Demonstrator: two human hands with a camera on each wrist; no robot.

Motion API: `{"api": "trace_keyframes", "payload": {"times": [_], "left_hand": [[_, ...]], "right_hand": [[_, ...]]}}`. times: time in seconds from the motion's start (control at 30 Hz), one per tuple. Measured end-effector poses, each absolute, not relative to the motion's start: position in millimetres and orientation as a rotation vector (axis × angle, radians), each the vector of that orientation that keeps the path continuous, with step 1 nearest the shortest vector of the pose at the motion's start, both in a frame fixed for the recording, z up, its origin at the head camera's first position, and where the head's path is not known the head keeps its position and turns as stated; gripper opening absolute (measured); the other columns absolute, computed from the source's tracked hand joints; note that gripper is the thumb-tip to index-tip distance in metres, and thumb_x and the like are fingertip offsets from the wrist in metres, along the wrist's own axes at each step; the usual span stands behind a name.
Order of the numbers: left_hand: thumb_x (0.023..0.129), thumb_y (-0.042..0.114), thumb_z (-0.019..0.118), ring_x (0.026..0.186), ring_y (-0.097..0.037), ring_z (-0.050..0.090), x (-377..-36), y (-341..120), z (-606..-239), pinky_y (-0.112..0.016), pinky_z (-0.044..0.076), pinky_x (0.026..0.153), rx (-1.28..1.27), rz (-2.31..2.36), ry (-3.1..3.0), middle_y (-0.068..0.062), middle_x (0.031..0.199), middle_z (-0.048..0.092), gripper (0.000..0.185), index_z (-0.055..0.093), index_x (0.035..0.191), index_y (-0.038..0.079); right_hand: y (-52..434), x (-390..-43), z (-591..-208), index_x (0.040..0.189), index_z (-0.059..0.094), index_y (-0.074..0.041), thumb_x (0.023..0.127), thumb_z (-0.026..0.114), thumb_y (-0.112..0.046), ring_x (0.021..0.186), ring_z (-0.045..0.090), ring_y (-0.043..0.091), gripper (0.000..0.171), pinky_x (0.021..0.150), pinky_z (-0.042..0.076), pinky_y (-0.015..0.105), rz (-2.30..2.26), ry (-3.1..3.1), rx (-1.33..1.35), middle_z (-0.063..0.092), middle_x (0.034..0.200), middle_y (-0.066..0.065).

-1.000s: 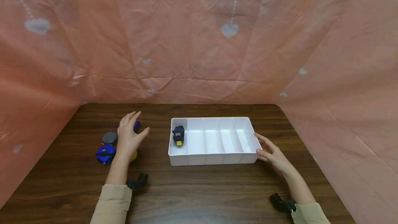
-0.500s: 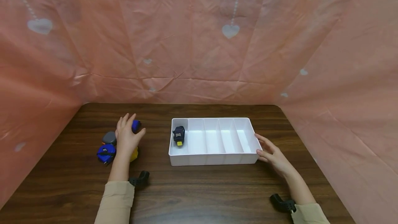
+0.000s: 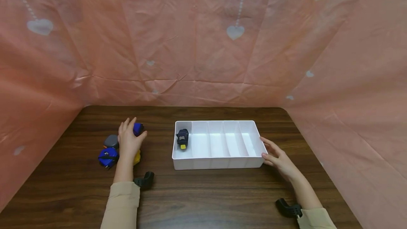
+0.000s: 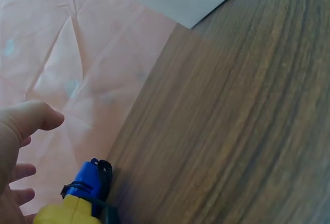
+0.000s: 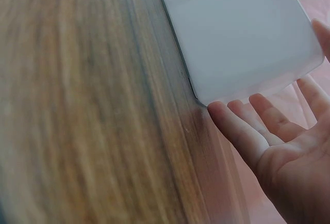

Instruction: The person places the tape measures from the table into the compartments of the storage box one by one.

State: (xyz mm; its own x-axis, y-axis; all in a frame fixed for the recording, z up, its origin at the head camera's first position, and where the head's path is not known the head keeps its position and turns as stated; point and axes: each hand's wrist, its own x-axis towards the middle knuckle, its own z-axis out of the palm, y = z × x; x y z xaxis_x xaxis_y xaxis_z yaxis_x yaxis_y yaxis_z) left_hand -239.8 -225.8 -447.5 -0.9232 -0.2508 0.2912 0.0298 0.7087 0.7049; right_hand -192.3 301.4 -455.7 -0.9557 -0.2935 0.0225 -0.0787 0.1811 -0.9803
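Note:
My left hand [image 3: 128, 139] lies over a cluster of small items at the table's left, fingers loosely curved. A small blue item [image 3: 138, 129] sits between its thumb and fingers, but no firm grip shows. In the left wrist view my left hand [image 4: 23, 131] has the thumb spread, with a blue and yellow item [image 4: 85, 195] below it. My right hand [image 3: 276, 156] rests with straight fingers [image 5: 242, 133] against the right end of a white divided tray [image 3: 219, 163]. A dark blue and yellow item [image 3: 182, 138] lies in the tray's leftmost compartment.
A grey item [image 3: 111, 140], a blue one [image 3: 108, 156] and a yellow one [image 3: 137, 158] sit by my left hand. The tray's other compartments hold nothing. Pink sheeting [image 3: 203, 45] walls the brown table [image 3: 203, 193] at the back and both sides.
My left hand has drawn back slightly and its thumb and fingers have closed in around the small blue item. The right hand and the tray have stayed put.

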Motion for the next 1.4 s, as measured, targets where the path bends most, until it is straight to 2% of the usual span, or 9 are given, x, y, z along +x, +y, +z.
{"api": "trace_keyframes", "payload": {"times": [0.33,0.83,1.2,1.4], "left_hand": [[0.086,0.018,0.07,0.14,-0.042,0.007,-250.0,-226.5,-446.5,-0.064,0.008,0.106,0.263,-1.127,-2.554,-0.024,0.152,0.021,0.072,0.036,0.147,0.003],[0.087,0.019,0.07,0.139,-0.047,0.006,-262.8,-233.9,-450.9,-0.064,0.011,0.106,0.382,-1.167,-2.602,-0.027,0.152,0.018,0.076,0.029,0.149,0.002],[0.087,0.012,0.068,0.136,-0.051,0.012,-266.5,-240.4,-450.1,-0.059,0.019,0.107,0.393,-1.192,-2.644,-0.031,0.15,0.017,0.075,0.027,0.148,-0.003],[0.086,0.009,0.065,0.131,-0.055,0.021,-266.8,-243.2,-449.6,-0.057,0.019,0.107,0.368,-1.133,-2.698,-0.036,0.145,0.024,0.07,0.029,0.144,-0.01]], "right_hand": [[300.9,-191.4,-454.4,0.15,0.026,-0.005,0.098,0.054,-0.009,0.107,0.052,0.006,0.059,0.082,0.049,0.026,-1.885,2.272,-0.376,0.025,0.143,0.035],[300.7,-190.4,-453.5,0.15,0.026,-0.005,0.098,0.053,-0.007,0.107,0.052,0.006,0.058,0.082,0.049,0.026,-1.879,2.277,-0.371,0.026,0.143,0.035],[301.1,-191.8,-455.0,0.15,0.026,-0.005,0.098,0.053,-0.008,0.107,0.053,0.005,0.058,0.082,0.049,0.026,-1.885,2.265,-0.369,0.025,0.143,0.035],[300.0,-191.3,-453.6,0.15,0.025,-0.005,0.098,0.053,-0.007,0.107,0.053,0.005,0.059,0.082,0.049,0.026,-1.897,2.25,-0.366,0.025,0.144,0.035]]}}
